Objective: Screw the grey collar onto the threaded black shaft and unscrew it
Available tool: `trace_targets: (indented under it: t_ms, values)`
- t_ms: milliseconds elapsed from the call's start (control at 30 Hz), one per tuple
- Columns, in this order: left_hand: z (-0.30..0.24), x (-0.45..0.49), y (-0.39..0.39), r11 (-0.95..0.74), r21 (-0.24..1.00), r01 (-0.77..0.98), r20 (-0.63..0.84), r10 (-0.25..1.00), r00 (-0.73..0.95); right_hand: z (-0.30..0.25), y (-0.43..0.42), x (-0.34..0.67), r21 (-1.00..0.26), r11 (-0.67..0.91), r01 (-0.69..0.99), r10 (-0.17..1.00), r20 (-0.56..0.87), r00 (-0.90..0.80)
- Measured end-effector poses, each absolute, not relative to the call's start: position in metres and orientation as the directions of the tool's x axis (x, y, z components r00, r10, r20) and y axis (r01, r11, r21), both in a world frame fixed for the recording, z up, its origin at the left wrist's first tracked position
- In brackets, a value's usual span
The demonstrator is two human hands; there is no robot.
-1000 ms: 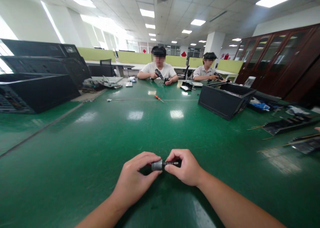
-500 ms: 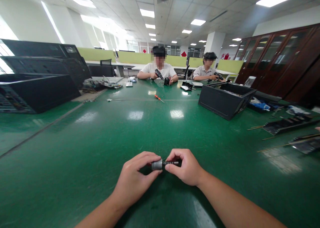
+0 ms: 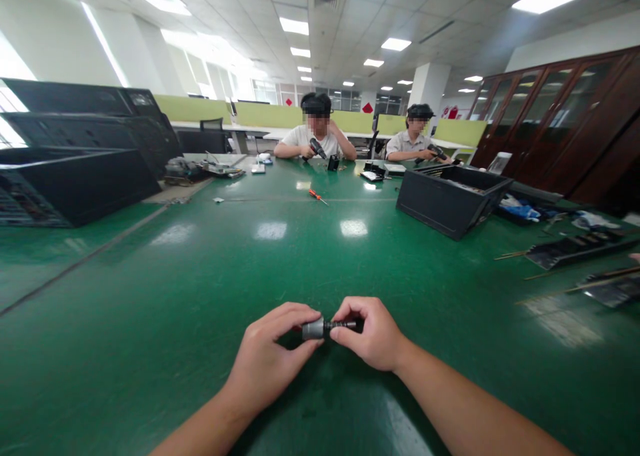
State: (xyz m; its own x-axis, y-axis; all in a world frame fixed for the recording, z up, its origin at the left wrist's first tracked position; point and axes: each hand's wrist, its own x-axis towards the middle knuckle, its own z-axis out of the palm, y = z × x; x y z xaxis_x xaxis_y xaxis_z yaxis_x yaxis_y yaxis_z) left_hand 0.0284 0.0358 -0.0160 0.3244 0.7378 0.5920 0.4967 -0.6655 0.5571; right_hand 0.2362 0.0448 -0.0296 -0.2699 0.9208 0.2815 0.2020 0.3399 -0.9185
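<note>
A small motor (image 3: 313,329) with a silver cylindrical body lies sideways between my two hands, just over the green table (image 3: 320,263). My left hand (image 3: 273,353) grips the body, thumb below and fingers on top. A bit of red shows at its left end, mostly hidden by my fingers. From the right end sticks out a dark spiral-grooved shaft (image 3: 344,325). My right hand (image 3: 370,333) pinches this shaft between thumb and forefinger, its other fingers curled behind.
An orange screwdriver (image 3: 316,195) lies mid-table. A black computer case (image 3: 450,199) stands right, more cases (image 3: 80,186) left. Metal parts (image 3: 575,246) lie at the right edge. Across the table, one person (image 3: 320,136) holds a power drill (image 3: 318,148); another person (image 3: 413,139) also holds a drill.
My hands and the motor have barely moved. The person across the middle has let go of the small black block and raised that hand to the head.
</note>
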Motion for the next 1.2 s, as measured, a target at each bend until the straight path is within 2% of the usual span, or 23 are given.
trace_targets:
  t_ms: [867,1200]
  values:
    - [-0.0145,0.0290,0.0353,-0.684,0.535,0.496,0.626,0.715,0.311,-0.0278,0.0451,0.2373,-0.914,0.347,0.212,0.918,0.284,-0.275]
    - [-0.0115,0.0290,0.0347,-0.691,0.525,0.497,0.636,0.706,0.310,-0.0307,0.0462,0.2380,-0.929,0.328,0.170,0.920,0.274,-0.279]
